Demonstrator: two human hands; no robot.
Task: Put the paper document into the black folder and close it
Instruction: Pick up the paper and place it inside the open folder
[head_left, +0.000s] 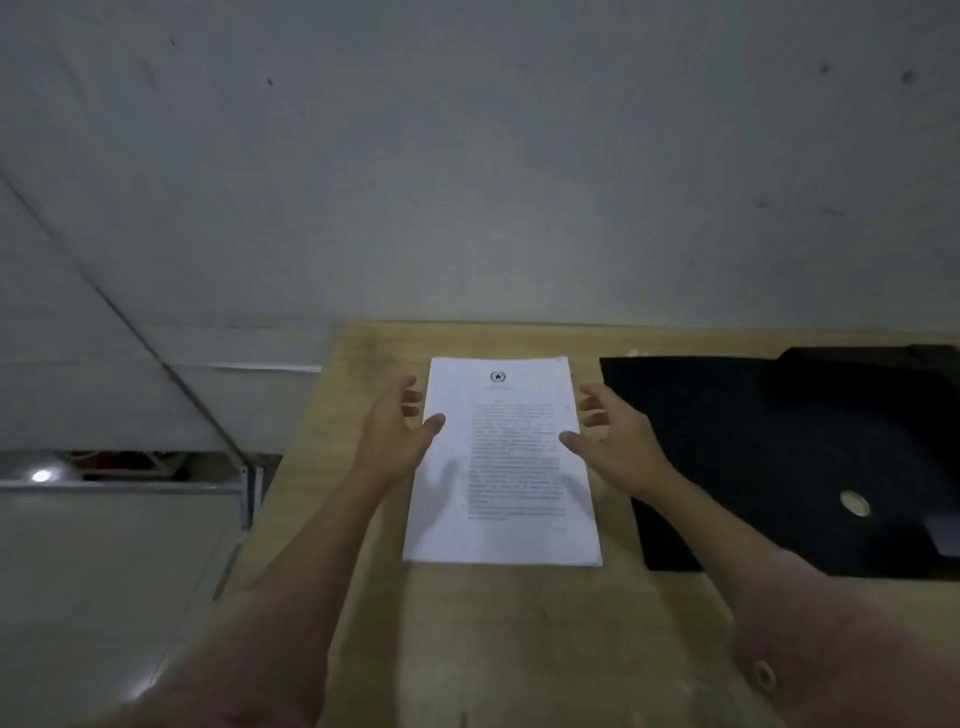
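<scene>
A white paper document (501, 467) with printed text and a star emblem at its top lies flat on the wooden table (519, 634). My left hand (397, 434) hovers at its left edge, fingers spread, thumb over the page. My right hand (615, 441) is at the right edge, fingers apart, thumb tip over the paper. Neither hand grips it. The black folder (779, 457) lies to the right of the document, with a round metal snap (854, 503) on it; its right part runs out of view.
The table's far edge meets a grey wall. Its left edge drops to a pale floor, where a metal frame (130, 487) stands. A small metal grommet (763, 674) sits in the tabletop near my right forearm.
</scene>
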